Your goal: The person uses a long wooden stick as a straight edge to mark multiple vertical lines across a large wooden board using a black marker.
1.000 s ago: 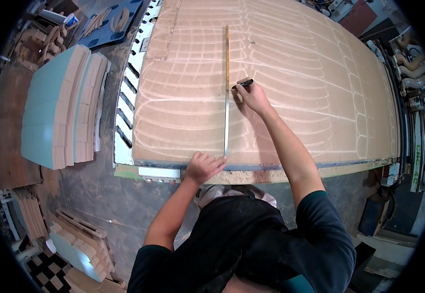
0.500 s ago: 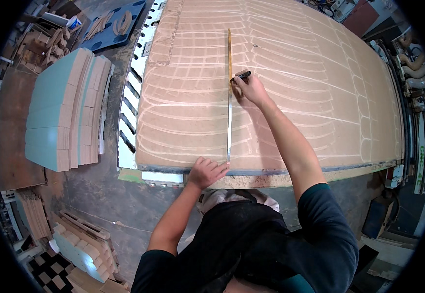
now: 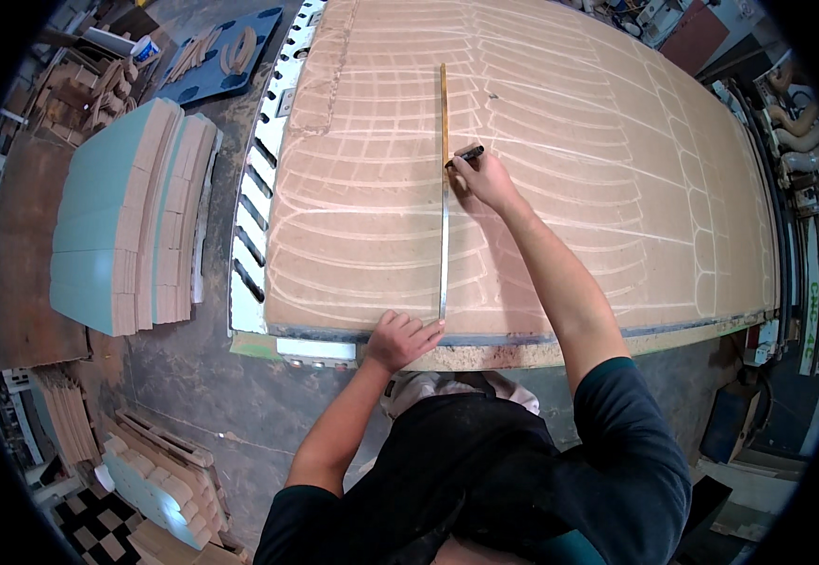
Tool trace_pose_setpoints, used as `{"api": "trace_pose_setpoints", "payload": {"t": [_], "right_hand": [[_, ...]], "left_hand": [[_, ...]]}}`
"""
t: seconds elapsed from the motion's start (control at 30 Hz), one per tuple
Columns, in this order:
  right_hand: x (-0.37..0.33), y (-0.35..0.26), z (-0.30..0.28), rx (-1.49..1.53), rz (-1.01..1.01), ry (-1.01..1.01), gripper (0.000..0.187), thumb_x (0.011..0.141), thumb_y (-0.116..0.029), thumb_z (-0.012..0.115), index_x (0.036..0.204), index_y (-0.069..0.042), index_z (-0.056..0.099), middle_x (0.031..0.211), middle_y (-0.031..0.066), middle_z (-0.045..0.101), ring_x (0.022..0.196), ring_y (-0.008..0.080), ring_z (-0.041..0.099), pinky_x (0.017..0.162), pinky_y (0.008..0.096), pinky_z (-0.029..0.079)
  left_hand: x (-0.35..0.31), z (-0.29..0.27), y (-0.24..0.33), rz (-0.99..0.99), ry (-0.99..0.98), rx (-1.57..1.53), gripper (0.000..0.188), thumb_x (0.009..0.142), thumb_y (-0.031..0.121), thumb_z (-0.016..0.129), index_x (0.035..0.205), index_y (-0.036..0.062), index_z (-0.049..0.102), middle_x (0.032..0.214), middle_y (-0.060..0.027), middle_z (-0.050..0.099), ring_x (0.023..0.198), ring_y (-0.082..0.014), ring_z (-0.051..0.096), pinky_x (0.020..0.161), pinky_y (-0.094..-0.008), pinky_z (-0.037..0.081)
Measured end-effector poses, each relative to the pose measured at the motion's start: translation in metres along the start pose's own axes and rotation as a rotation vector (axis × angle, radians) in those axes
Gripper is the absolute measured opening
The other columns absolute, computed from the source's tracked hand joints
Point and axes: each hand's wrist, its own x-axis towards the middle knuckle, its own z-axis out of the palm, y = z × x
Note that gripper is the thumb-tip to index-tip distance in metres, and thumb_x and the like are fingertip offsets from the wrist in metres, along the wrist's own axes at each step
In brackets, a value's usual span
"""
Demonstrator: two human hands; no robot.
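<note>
A long thin ruler [image 3: 444, 226], silver at its near half and yellowish at its far half, lies straight across a large brown board [image 3: 541, 273] away from me. My left hand [image 3: 402, 340] rests at the board's front edge, its fingers closed on the near end of the ruler. Farther up, my right hand [image 3: 485, 176] pinches a black marker [image 3: 469, 154]. The marker's tip is at the right side of the ruler, about midway along it. Pale curved grooves run over the board's surface around both hands.
A white slotted metal strip [image 3: 251, 212] borders the board's left side. Stacks of pale green-topped panels [image 3: 99, 212] stand on the floor to the left, with a blue pallet [image 3: 226, 85] behind. Hoses and machine parts [image 3: 800, 141] line the far right.
The whole view has shifted slightly, with the board and hands a little lower in it. Both hands, the marker and the ruler keep nearly the same places on the board.
</note>
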Motion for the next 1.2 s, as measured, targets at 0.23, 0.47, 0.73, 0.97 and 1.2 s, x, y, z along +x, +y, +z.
{"api": "trace_pose_setpoints", "payload": {"t": [0.23,0.47,0.73,0.97,1.2], "right_hand": [[-0.006,0.003,-0.005,-0.016,-0.032,0.025,0.034,0.114,-0.03,0.073,0.123,0.003,0.077,0.109,0.012,0.086,0.098,0.0196,0.079,0.087,0.0384,0.061],[0.016,0.025,-0.009,0.134,-0.027,0.093,0.036,0.112,-0.033,0.075,0.124,0.0,0.079,0.11,0.0203,0.086,0.106,0.0321,0.083,0.095,0.0429,0.062],[0.054,0.014,-0.003,0.048,-0.042,0.1,0.038,0.111,-0.035,0.075,0.118,0.002,0.081,0.109,0.0219,0.085,0.101,0.0335,0.083,0.091,0.0451,0.062],[0.067,0.02,0.002,0.15,-0.079,0.115,0.034,0.111,-0.031,0.076,0.118,0.002,0.082,0.106,0.019,0.086,0.101,0.0288,0.084,0.091,0.0435,0.062],[0.067,0.014,0.001,0.103,-0.075,0.107,0.035,0.111,-0.031,0.075,0.118,0.002,0.082,0.106,0.0189,0.087,0.102,0.0293,0.084,0.092,0.0426,0.063]], "left_hand": [[-0.002,-0.001,0.0,-0.008,-0.008,0.013,0.036,0.087,0.032,0.091,0.122,0.023,0.088,0.08,0.0018,0.052,0.075,-0.0212,0.055,0.069,-0.04,0.043],[0.004,-0.002,0.0,0.006,-0.005,0.013,0.034,0.088,0.031,0.091,0.121,0.0227,0.088,0.079,0.002,0.054,0.075,-0.021,0.056,0.069,-0.0396,0.045],[0.005,-0.005,0.001,0.003,0.01,0.007,0.033,0.089,0.03,0.091,0.121,0.0226,0.089,0.08,0.0037,0.059,0.076,-0.0187,0.06,0.072,-0.0371,0.048],[0.004,-0.005,0.0,0.001,-0.022,0.034,0.03,0.091,0.033,0.091,0.12,0.0239,0.09,0.08,0.0043,0.059,0.077,-0.0181,0.059,0.073,-0.0372,0.048],[0.004,-0.003,0.0,-0.005,-0.015,0.025,0.029,0.091,0.033,0.091,0.119,0.024,0.089,0.079,0.0038,0.056,0.075,-0.0185,0.058,0.072,-0.037,0.047]]}}
